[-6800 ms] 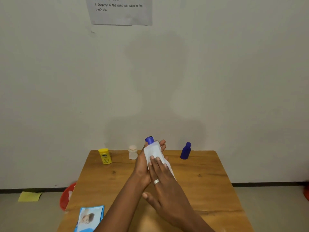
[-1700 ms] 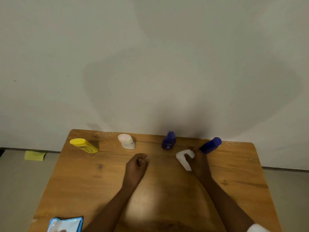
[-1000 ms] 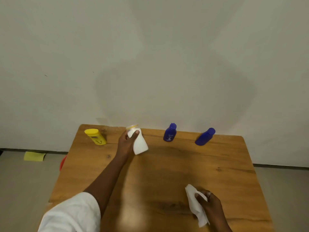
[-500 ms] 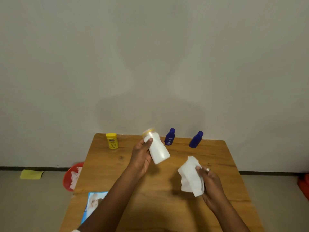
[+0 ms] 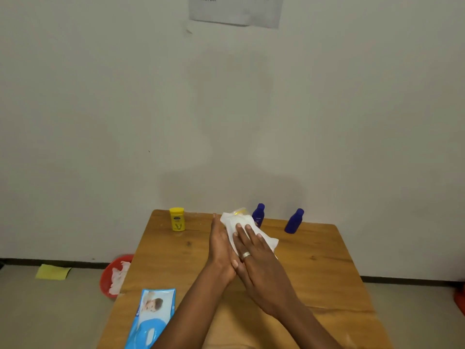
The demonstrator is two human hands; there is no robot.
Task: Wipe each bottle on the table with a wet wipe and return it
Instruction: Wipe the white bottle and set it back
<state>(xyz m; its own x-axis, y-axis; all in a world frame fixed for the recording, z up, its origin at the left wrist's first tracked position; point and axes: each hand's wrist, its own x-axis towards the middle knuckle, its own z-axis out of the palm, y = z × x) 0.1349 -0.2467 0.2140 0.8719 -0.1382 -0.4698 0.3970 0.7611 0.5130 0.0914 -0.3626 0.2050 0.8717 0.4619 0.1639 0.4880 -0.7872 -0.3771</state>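
Above the middle of the wooden table (image 5: 314,273), my left hand (image 5: 221,243) holds a white bottle (image 5: 239,212) whose yellowish cap just shows at the top. My right hand (image 5: 254,248) presses a white wet wipe (image 5: 266,241) flat against the bottle, so its body is hidden. A yellow bottle (image 5: 177,219) stands at the back left of the table. Two dark blue bottles (image 5: 258,214) (image 5: 294,221) stand at the back right, near the wall.
A blue wet-wipe pack (image 5: 151,318) lies at the table's front left edge. On the floor to the left stands a red bin (image 5: 108,278) holding used wipes, with a yellow cloth (image 5: 52,272) beyond it. A printed sheet (image 5: 236,8) hangs on the wall.
My right hand has brought the wipe from beside the white bottle onto it and now covers it. My left hand still holds the bottle, raised slightly toward the table's back.
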